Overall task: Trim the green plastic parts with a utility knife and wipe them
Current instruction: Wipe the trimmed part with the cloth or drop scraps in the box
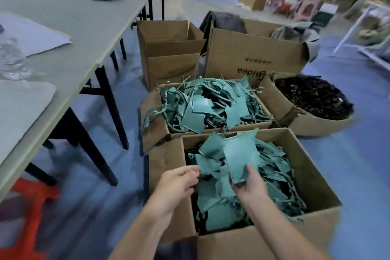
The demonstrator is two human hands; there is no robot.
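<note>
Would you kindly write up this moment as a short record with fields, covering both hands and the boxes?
right hand: grips a green part above the near box
left hand: fingers curled beside the near pile in that box; grip unclear
far box: heaped far pile of green parts
round carton: black pieces
table: paper sheets, clear bottle
utility knife: not in view

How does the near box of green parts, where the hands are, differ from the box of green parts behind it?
The near box holds mostly flat green plates; the far box also has thin green strips poking over its rim. The far box is heaped above its walls; the near box is less full. The right hand grips a green plate over the near box; no hand is at the far box. Both are open cardboard boxes.
</note>
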